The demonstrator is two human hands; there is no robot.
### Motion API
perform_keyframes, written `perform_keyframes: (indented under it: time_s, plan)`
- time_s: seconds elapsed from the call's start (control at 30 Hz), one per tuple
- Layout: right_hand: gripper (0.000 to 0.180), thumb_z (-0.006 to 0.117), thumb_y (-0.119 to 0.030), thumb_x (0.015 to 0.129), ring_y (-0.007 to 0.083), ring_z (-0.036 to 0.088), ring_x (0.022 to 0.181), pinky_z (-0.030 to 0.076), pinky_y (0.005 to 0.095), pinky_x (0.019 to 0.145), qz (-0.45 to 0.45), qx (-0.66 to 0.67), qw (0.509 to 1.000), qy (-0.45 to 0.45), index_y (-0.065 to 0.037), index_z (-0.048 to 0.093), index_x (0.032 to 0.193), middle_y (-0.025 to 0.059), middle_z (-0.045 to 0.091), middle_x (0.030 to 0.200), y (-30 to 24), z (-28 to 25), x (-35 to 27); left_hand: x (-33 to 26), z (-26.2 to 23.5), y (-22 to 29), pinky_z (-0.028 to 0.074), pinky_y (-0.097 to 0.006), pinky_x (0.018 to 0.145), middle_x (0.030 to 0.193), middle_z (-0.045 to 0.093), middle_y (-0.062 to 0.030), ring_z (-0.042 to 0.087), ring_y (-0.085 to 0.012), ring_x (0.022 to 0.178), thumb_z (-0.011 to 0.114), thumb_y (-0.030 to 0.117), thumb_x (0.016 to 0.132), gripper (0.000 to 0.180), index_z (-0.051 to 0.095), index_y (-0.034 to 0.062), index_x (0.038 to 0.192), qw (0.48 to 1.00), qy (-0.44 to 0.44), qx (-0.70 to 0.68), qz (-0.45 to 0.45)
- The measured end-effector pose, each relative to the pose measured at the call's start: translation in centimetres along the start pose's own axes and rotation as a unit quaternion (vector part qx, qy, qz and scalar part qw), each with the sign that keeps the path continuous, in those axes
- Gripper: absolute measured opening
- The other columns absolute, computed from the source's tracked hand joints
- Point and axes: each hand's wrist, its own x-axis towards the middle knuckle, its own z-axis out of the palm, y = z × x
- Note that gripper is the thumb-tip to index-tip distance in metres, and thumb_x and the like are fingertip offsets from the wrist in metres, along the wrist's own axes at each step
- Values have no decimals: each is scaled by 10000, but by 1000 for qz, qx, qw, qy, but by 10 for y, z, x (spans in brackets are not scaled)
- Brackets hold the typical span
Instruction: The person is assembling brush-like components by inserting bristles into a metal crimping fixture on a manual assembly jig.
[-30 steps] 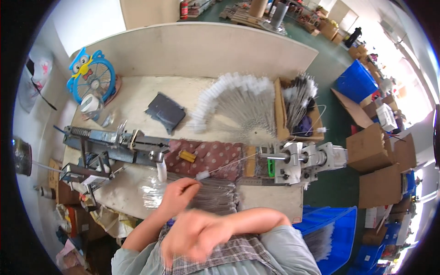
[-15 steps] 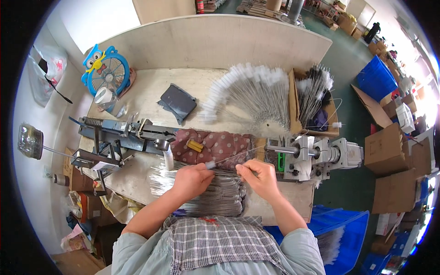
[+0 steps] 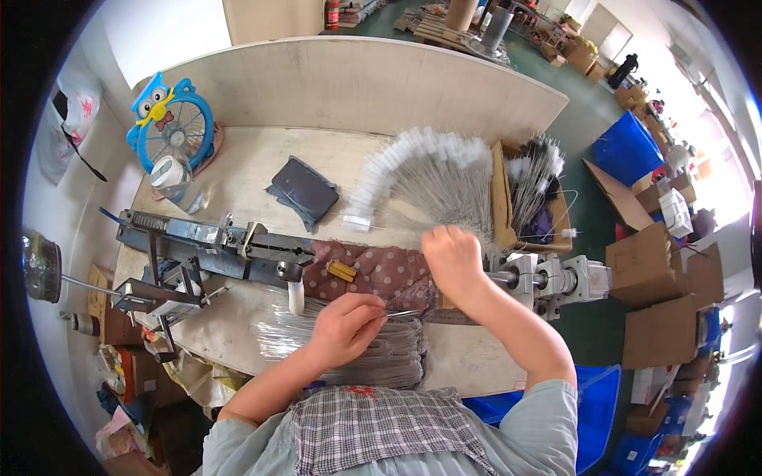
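My left hand [image 3: 348, 329] is closed above a thick pile of silvery wires [image 3: 385, 357] at the table's near side. A short bright length of wire [image 3: 403, 313] sticks out to the right from its fingertips. Farther off, my right hand [image 3: 452, 255] is closed at the near edge of a fan of white-headed wire brushes [image 3: 429, 155]. One wire brush [image 3: 357, 224] lies lowest on that fan's left, its thin stem running toward the right fingertips. The fingertips' underside is hidden.
A bench machine [image 3: 262, 254] stands left and a motor unit [image 3: 548, 276] right, with a dotted cloth [image 3: 381, 274] and yellow block [image 3: 341, 271] between. Behind are a dark pad [image 3: 304, 189], a blue fan [image 3: 176, 131] and a brush-filled carton [image 3: 502, 198]. A blue bin [image 3: 595, 420] is near right.
My right hand has moved up and away to the brush fan, and the brush from between my hands now lies there. My left hand has lowered slightly over the wire pile.
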Motion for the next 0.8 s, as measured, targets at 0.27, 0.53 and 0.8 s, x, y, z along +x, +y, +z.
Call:
perform_keyframes:
  time_s: [0.27, 0.53, 0.8]
  plan:
    - [49, 661, -128, 725, 256, 663, 824, 523, 368, 662, 86, 66, 980, -169, -80, 653, 727, 123, 669, 778, 21, 9, 64, 20, 29, -13, 458, -433, 568, 671, 592, -160, 591, -372, 639, 485, 181, 929, 129, 468, 54, 916, 959, -107, -106, -239]
    - [259, 612, -276, 816, 329, 627, 842, 492, 393, 741, 149, 315, 937, -35, -82, 684, 970, 138, 663, 907, 68, -39, 9, 78, 86, -14, 476, -398, 526, 745, 600, -73, 605, -302, 664, 578, 210, 858, 111, 552, 103, 842, 992, -59, 74, -88]
    - [168, 678, -149, 709, 219, 594, 749, 464, 318, 636, -23, 255, 959, 118, -76, 678, 860, 44, 632, 765, 53, -20, -68, 100, 20, 33, 464, -383, 599, 723, 496, -90, 570, -276, 699, 612, 77, 726, 85, 531, 62, 709, 964, -173, 199, -31]
